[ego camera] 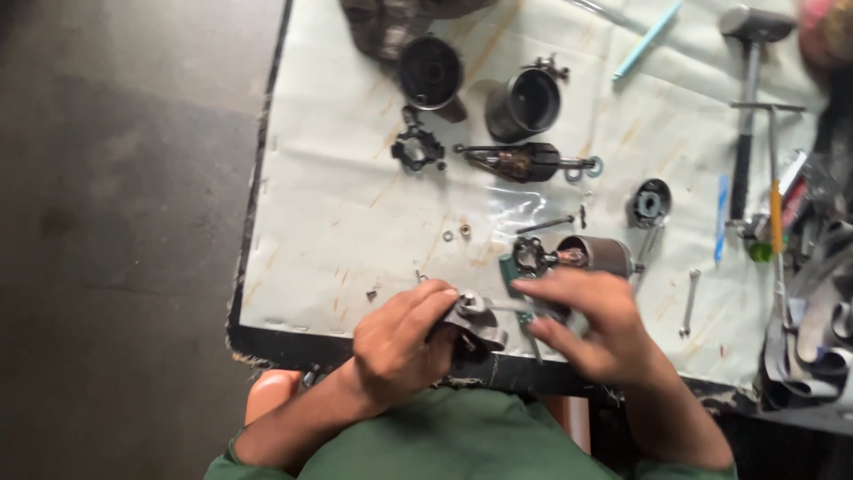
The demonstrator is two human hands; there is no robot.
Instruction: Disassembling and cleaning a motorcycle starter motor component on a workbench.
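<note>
Table [320, 222]: left hand [400, 347] around metal part [475, 318].

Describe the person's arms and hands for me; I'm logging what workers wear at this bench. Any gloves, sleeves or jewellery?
Both hands are bare: no gloves on the left hand or the right hand, and no rings or watch show, though the picture is somewhat blurred. The forearms are uncovered. Green sleeves end near the elbows, matching the green garment over the lap.
</note>
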